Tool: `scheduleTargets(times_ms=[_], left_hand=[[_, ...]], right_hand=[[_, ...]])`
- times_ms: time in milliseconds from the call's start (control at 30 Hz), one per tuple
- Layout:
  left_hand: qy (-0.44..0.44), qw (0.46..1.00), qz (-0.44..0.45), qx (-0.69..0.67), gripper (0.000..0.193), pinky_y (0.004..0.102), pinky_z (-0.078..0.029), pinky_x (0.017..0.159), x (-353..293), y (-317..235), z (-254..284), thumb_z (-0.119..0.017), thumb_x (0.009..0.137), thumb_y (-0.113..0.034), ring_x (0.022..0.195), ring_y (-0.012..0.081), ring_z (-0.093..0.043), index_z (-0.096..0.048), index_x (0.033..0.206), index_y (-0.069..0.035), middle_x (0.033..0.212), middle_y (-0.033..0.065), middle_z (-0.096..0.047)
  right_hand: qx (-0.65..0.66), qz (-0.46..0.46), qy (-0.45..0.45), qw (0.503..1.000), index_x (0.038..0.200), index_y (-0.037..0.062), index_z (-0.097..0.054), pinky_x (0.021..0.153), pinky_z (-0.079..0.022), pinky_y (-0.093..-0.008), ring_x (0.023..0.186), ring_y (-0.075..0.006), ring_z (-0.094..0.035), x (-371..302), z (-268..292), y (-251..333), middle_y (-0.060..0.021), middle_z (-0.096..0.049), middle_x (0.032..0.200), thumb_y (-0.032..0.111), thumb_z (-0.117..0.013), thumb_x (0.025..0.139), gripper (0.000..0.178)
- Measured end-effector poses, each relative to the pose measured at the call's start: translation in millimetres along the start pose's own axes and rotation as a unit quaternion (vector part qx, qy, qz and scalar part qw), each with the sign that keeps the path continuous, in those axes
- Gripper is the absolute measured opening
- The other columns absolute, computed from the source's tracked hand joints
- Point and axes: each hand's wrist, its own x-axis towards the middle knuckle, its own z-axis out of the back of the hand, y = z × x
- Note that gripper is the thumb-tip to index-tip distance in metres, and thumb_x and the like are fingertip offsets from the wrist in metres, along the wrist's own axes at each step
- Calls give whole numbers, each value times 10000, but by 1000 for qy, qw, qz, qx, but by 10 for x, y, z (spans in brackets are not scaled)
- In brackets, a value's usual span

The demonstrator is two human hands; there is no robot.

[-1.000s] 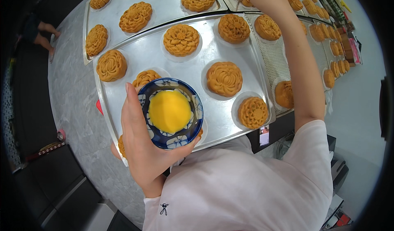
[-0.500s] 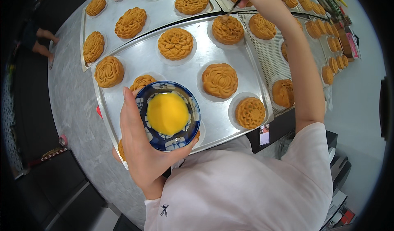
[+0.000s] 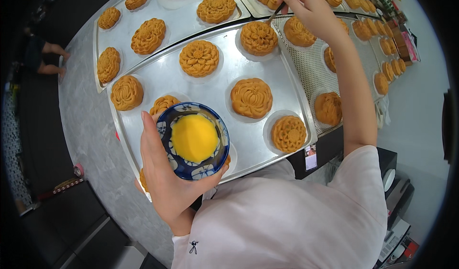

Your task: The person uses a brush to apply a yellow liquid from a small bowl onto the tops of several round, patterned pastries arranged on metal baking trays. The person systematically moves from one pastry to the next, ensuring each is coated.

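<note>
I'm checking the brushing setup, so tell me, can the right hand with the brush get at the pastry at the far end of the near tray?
Probably yes. The right hand holds the brush with its tip right at that pastry, and nothing lies between them.

Blue-and-white floral bowl holds bright yellow liquid; beyond the bowl, golden-brown flower-patterned pastries on a silver tray.

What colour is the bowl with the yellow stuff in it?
The bowl is dark blue with white flower-like patches; the head view shows it, cupped in the left hand.
</note>
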Motion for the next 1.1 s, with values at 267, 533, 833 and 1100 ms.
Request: scheduleTargets(times_ms=[267, 533, 833, 1100], left_hand=[[11, 1000, 19, 1, 1443, 406, -481, 1069, -19, -17, 3, -970, 499, -288, 1249, 324, -581, -140, 1643, 3, 1427, 227, -494], [22, 1000, -3, 13, 1456, 411, -475, 1084, 10, -39, 18, -971, 512, -319, 1266, 332, -573, -114, 1653, -32, 1448, 249, -479], [31, 999, -19, 28, 1469, 423, -488, 1081, 24, -35, -7, -968, 503, -342, 1273, 342, -573, -107, 1657, -52, 1451, 260, -475], [-2, 1000, 1, 20, 1442, 426, -470, 1079, -5, -85, -31, -976, 468, -316, 1256, 347, -587, -187, 1636, -11, 1404, 225, -534]], right_hand=[[-63, 23, -9, 998, 925, -12, -666, 740, -528, -392, 804, -266, -701, 53, 38, -113, -151, -697, 793, 280, -510, 1067, 361], [-47, 62, -34, 996, 956, -17, -672, 763, -514, -481, 835, -427, -669, -1, 64, -142, -259, -681, 836, 254, -520, 1037, 321], [41, 72, 30, 996, 975, 41, -644, 726, -522, -362, 787, -190, -691, -175, 48, -192, -69, -682, 806, 363, -495, 1080, 370], [121, 43, 21, 992, 963, 24, -631, 749, -495, -325, 781, -186, -654, -386, 49, -122, -83, -655, 809, 306, -497, 1078, 333]])
